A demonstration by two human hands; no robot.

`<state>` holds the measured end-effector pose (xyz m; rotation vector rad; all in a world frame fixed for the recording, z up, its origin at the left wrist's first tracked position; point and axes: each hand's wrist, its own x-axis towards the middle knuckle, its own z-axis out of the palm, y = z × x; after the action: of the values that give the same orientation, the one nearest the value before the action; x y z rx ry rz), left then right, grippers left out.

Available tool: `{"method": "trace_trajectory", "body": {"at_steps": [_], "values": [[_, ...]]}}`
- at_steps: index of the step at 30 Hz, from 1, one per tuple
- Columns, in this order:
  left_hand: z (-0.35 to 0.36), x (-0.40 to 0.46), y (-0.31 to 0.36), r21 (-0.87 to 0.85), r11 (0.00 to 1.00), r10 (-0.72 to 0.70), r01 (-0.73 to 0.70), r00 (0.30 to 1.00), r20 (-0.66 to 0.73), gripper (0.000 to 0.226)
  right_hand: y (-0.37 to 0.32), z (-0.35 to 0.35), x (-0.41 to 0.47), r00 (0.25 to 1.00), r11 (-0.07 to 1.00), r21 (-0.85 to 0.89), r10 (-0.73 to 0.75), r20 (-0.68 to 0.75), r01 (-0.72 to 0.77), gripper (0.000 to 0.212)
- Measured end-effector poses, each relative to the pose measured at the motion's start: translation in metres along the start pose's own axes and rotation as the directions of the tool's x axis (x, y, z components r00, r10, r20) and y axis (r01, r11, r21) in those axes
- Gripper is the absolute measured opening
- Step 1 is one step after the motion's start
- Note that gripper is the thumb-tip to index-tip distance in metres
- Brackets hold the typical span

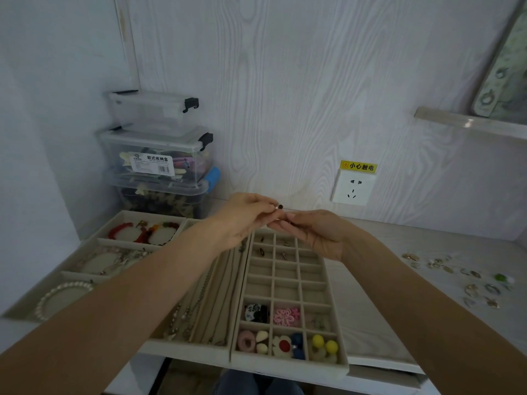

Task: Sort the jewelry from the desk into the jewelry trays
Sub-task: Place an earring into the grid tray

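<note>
Ring [279,207] pinched in left grip [245,215].

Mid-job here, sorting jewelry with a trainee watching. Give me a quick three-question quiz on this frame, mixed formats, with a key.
1. True or false: both hands meet above the far end of the grid tray.
2. Multiple choice: the loose jewelry not yet sorted lies A) left of the trays, B) on the desk right of the trays, C) inside the clear boxes.
3. Fill in: the red bead bracelets sit in the ____ tray, far compartment.

Key
1. True; the left hand pinches a small ring-like piece, and the right hand has its grip at the same spot.
2. B
3. left
</note>
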<state>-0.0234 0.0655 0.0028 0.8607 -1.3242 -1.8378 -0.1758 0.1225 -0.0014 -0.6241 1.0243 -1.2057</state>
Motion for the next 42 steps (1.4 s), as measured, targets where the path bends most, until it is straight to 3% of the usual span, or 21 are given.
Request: {"method": "trace_trajectory", "body": {"at_steps": [3, 8, 10, 12, 14, 16, 20, 24, 29, 31, 33, 36, 42], "values": [[-0.003, -0.002, 0.005, -0.295, 0.945, -0.142, 0.141, 0.99, 0.019, 0.015, -0.001, 0.004, 0.002, 1.0, 1.0, -0.014, 0.005, -0.026, -0.005, 0.022], [-0.012, -0.002, 0.01, -0.317, 0.928, -0.204, 0.198, 0.979, 0.014, 0.023, 0.002, 0.007, 0.006, 0.996, 0.993, -0.113, -0.046, -0.071, 0.037, 0.02], [-0.014, -0.002, 0.01, -0.2, 0.962, -0.184, 0.187, 0.982, 0.036, 0.015, 0.005, 0.008, 0.008, 0.993, 0.978, -0.198, -0.086, -0.086, 0.068, 0.019], [-0.015, 0.0, 0.008, 0.082, 0.991, -0.107, 0.106, 0.994, 0.007, 0.013, 0.007, 0.008, 0.009, 0.989, 0.957, -0.279, -0.113, -0.094, 0.083, 0.019], [-0.015, 0.002, 0.003, 0.463, 0.886, 0.049, -0.027, 0.998, -0.036, 0.01, 0.008, 0.008, 0.011, 0.988, 0.959, -0.266, -0.127, -0.082, 0.101, 0.021], [-0.016, 0.005, -0.003, 0.666, 0.727, 0.206, -0.167, 0.978, 0.02, 0.014, 0.009, 0.008, 0.013, 0.99, 0.977, -0.177, -0.127, -0.057, 0.115, 0.025], [-0.017, 0.006, -0.006, 0.754, 0.572, 0.366, -0.322, 0.923, 0.117, 0.003, 0.012, 0.009, 0.016, 0.992, 0.992, -0.06, -0.113, -0.053, 0.11, 0.03], [-0.016, 0.008, -0.007, 0.795, 0.463, 0.445, -0.392, 0.879, 0.174, 0.003, 0.01, 0.012, 0.015, 0.995, 0.994, -0.067, -0.094, -0.032, 0.092, 0.031], [-0.017, 0.012, -0.006, 0.803, 0.419, 0.458, -0.423, 0.862, 0.216, 0.001, 0.009, 0.012, 0.014, 0.995, 0.987, -0.122, -0.103, 0.013, 0.104, 0.028], [-0.018, 0.013, -0.005, 0.814, 0.417, 0.44, -0.405, 0.873, 0.209, 0.005, 0.009, 0.011, 0.014, 0.993, 0.965, -0.234, -0.12, 0.012, 0.12, 0.024], [-0.02, 0.013, -0.006, 0.828, 0.408, 0.427, -0.385, 0.882, 0.2, 0.008, 0.009, 0.011, 0.014, 0.981, 0.886, -0.438, -0.189, -0.036, 0.154, 0.02], [-0.021, 0.014, -0.005, 0.843, 0.401, 0.394, -0.359, 0.898, 0.195, 0.013, 0.008, 0.011, 0.015, 0.931, 0.668, -0.711, -0.362, -0.055, 0.217, 0.013], [-0.024, 0.012, 0.001, 0.831, 0.469, 0.279, -0.299, 0.943, 0.182, 0.022, 0.011, 0.014, 0.02, 0.822, 0.258, -0.906, -0.549, 0.148, 0.336, 0.01]]}}
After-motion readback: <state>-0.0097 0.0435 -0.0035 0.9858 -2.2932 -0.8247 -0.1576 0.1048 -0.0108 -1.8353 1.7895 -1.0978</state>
